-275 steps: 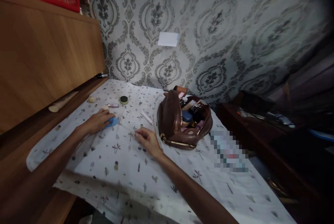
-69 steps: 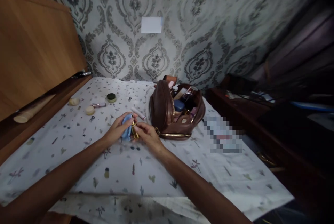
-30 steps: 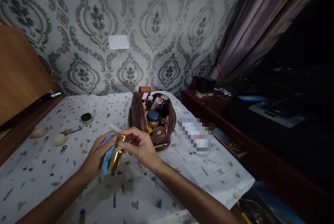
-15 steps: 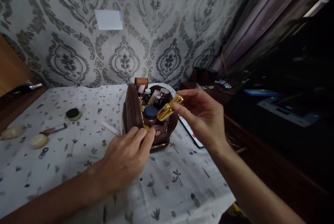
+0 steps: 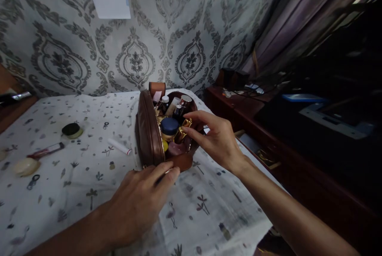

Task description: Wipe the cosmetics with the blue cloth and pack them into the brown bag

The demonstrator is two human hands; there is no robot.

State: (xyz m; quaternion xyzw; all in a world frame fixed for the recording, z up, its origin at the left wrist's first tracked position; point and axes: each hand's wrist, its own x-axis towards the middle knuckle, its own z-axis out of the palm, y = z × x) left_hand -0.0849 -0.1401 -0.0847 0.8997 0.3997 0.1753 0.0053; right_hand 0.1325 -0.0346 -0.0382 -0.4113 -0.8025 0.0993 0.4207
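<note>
A brown makeup bag stands unzipped on the cloth, packed with cosmetics. My right hand pinches a shiny gold tube by its upper end; the lower end is down inside the bag's opening. Beside the tube sits a jar with a dark blue lid. Behind that are small dark bottles. A pinkish rounded item lies at the near end. My left hand grips the bag's near zipped edge between thumb and fingers.
Left of the bag lie a white tube, a dark-lidded jar, a lip gloss tube and a cream-coloured round item. On the right, an open drawer shows below the dark red desk. The patterned wall rises behind.
My right hand has lowered the gold tube into the bag, turning it more upright. My left hand has pulled the near edge down, widening the opening. The view has shifted slightly.
</note>
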